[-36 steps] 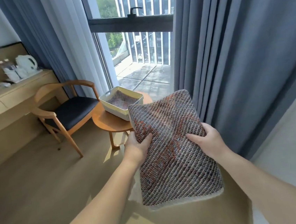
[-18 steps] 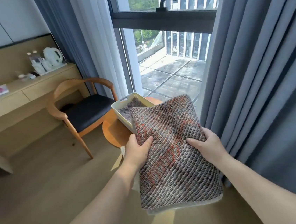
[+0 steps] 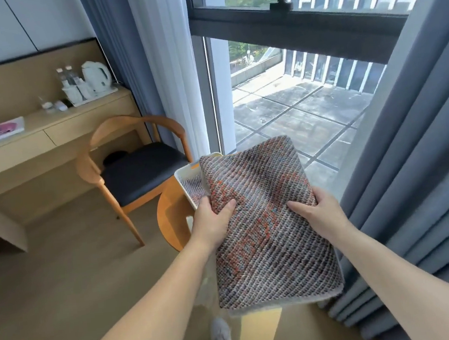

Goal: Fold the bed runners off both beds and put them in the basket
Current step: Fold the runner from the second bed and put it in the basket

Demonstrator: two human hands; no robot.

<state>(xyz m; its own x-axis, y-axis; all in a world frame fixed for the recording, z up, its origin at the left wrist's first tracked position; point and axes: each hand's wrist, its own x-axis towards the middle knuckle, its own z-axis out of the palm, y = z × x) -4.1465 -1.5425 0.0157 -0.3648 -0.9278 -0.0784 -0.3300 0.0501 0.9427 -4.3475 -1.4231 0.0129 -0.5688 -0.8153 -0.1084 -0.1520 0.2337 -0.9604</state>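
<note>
- Curtain (image 3: 423, 149): hangs just to the right of the runner, its folds reaching the floor. We judge it the likeliest snag on that side.
- Chair (image 3: 140, 173): stands left of the desk, close to it. Bare floor lies on our side for the approach.
- Runner (image 3: 264, 221): folded into a thick pad and held in the air, its far end over the basket. We judge it soft, light and coarse-woven, so unlikely to slip. The layers may slide apart, so the two side edges are the place to hold it.
- Desk (image 3: 170, 217): round, wooden, by the window; carries the basket.
- Basket (image 3: 187, 173): white, open-topped, mostly hidden behind the runner. Similar woven cloth shows inside. The rim is the edge to clear, and we expect a snug fit.
- Hands: left hand (image 3: 212, 221) grips the runner's left edge and right hand (image 3: 319, 212) its right edge. Thumbs lie on top; fingers are hidden beneath.
</note>
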